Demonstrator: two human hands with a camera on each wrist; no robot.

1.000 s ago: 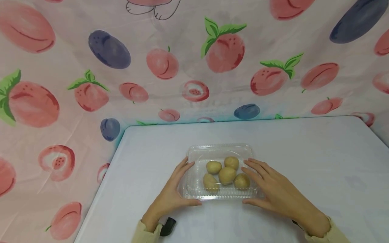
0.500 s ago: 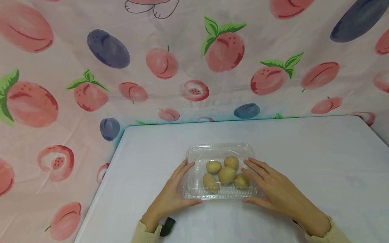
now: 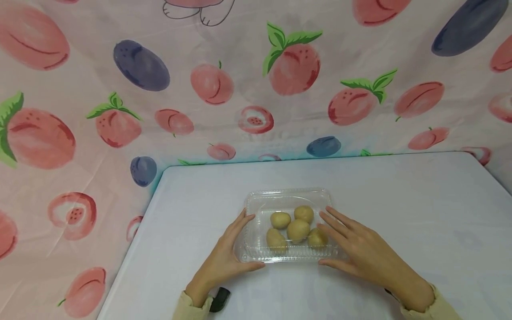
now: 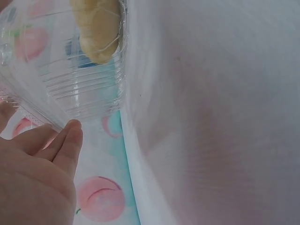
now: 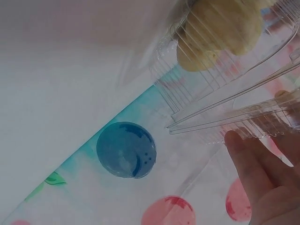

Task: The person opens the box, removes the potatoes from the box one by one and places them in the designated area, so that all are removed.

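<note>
A clear plastic clamshell box sits at the middle of the white table, its lid lowered over several small potatoes. My left hand rests at the box's left side, fingers extended, the thumb near the front edge. At the opposite side lies my right hand, its fingers fairly straight and spread along the box. In the left wrist view, the left fingertips touch the lid's rim. The right wrist view has the right fingertips against the ribbed lid, and a narrow gap shows between the lid and base rims.
White cloth covers the table. Behind it and along the left hangs a pink fruit-print backdrop, meeting the table's back edge. A black wrist strap shows beside the left sleeve.
</note>
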